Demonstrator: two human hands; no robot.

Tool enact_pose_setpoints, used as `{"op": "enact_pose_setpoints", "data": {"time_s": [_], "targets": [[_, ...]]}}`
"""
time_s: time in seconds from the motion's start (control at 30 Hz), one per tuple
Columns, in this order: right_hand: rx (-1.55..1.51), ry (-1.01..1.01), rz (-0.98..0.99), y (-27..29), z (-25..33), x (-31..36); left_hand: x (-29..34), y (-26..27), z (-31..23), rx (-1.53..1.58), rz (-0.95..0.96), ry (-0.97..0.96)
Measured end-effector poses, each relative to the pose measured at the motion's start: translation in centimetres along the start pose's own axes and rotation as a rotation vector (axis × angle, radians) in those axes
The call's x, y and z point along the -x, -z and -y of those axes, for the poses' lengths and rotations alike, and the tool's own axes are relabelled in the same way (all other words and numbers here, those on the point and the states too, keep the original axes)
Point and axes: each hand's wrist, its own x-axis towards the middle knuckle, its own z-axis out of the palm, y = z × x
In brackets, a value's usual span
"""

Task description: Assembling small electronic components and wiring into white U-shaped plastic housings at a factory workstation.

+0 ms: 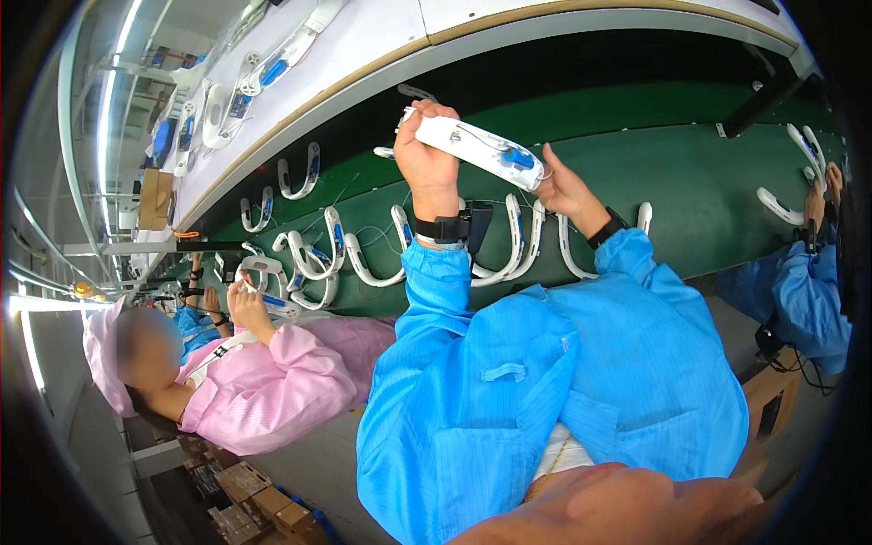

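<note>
My left hand (428, 153) is raised over the green bench and wraps round one end of a white curved plastic housing (477, 151). The open inside of the housing shows thin wires and a blue cylindrical part (518, 158) near its right end. My right hand (568, 189) pinches that right end, with thumb above and fingers below, by a thin loop of wire. Below my hands, several similar white U-shaped housings (515, 250) lie along the near side of the bench.
A white shelf (372, 41) with a wooden edge runs above the green bench (672, 182). At left, a co-worker in pink (282, 391) handles a white housing. Another co-worker in blue (808, 291) works at right. Cardboard boxes (245, 481) sit low at left.
</note>
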Motion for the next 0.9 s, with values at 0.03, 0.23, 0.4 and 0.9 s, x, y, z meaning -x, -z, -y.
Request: {"op": "enact_pose_setpoints", "data": {"time_s": [0.03,0.23,0.4,0.9], "targets": [[0.0,0.004,0.004,0.1,1.0,-0.5,0.1,-0.1,-0.5,-0.002,0.005,0.002],[-0.083,0.346,0.313,1.5,10.1,-0.5,2.0,-0.2,-4.6,-0.044,-0.029,-0.164],[0.207,0.942,0.104,-2.2,13.4,6.5,2.0,3.2,-6.9,-0.084,-0.027,-0.246],[1.533,0.386,0.279,-12.9,-1.4,7.3,2.1,3.0,1.8,-0.219,-0.112,-0.005]]}}
